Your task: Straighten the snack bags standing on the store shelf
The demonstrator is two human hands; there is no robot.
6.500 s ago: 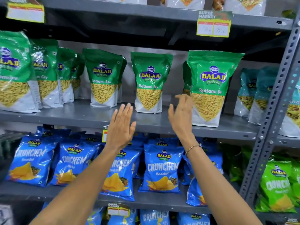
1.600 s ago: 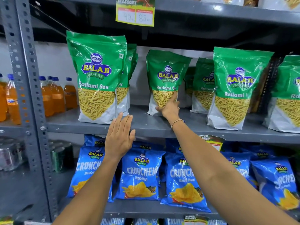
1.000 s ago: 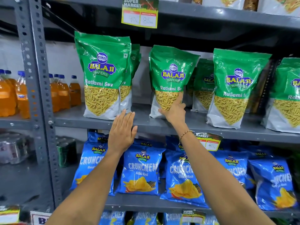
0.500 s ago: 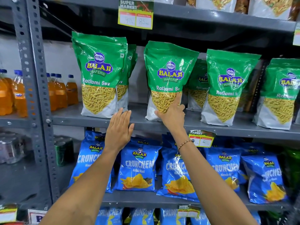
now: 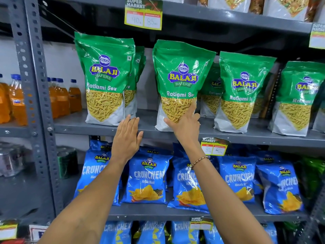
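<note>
Green sev bag (image 5: 181, 85) beside the price tag (image 5: 213, 146) leans slightly; our right hand (image 5: 186, 127) presses it, fingers spread. Left hand (image 5: 127, 138) hovers flat, empty. Neighbouring bags (image 5: 244, 92) look upright; alignment remains.

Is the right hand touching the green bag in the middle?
Touching. In the head view the right hand lies flat against the lower front of the Ratlami Sev bag.

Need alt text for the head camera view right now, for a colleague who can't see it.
The person's right hand presses against the lower front of a green snack bag standing on a grey store shelf, while the left hand hovers open in front of the shelf edge. More green bags stand alongside; blue chip bags fill the shelf below.
</note>
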